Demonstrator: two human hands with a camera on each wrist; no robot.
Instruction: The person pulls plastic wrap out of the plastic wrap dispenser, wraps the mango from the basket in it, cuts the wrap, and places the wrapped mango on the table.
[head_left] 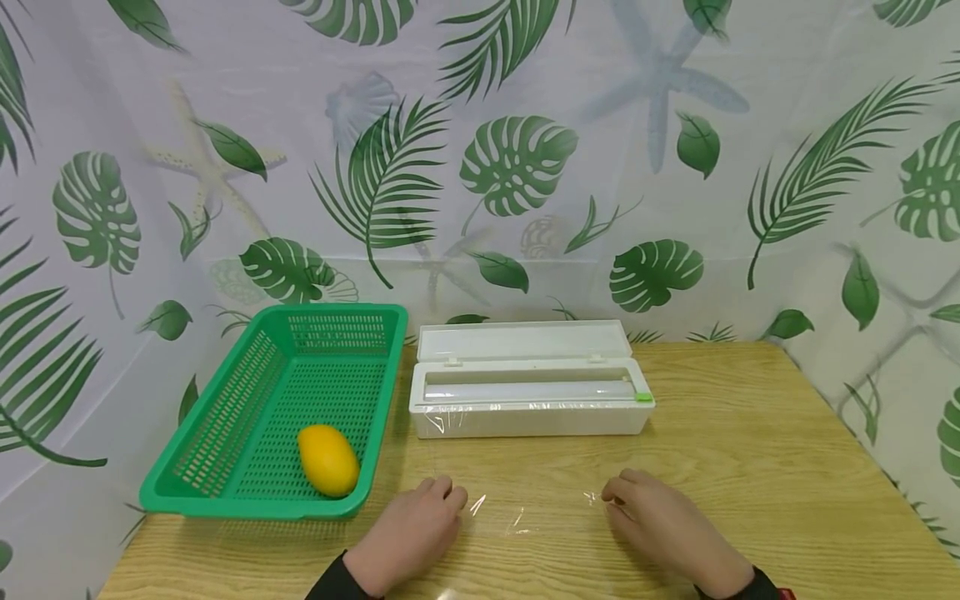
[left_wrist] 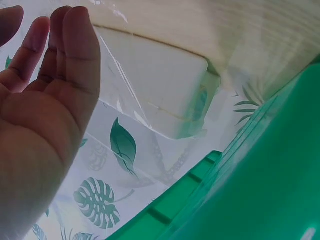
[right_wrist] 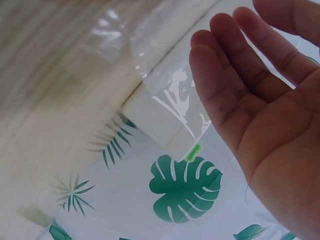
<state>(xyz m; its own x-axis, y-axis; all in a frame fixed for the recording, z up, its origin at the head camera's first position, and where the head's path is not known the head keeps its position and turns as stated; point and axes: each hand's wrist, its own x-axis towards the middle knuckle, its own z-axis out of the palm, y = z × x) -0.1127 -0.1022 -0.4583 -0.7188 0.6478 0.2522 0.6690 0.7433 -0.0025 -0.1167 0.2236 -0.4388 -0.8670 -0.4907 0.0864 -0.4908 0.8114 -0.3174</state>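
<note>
A sheet of clear cling film stretches toward me from a white cling film dispenser, showing mainly as glints. My left hand holds the film at its left side, fingertips bent down to it. At the right side my right hand pinches it, thumb close to the fingers. In the left wrist view, the left palm faces the camera with film beyond the fingers. Creased film shines beside the right fingers in the right wrist view. Behind the dispenser its lid stands raised, with a film roll inside.
Left of the dispenser stands a green plastic basket with a lemon in its near right corner. A small green slider sits at the dispenser's right end. A leaf-patterned cloth hangs behind the wooden table.
</note>
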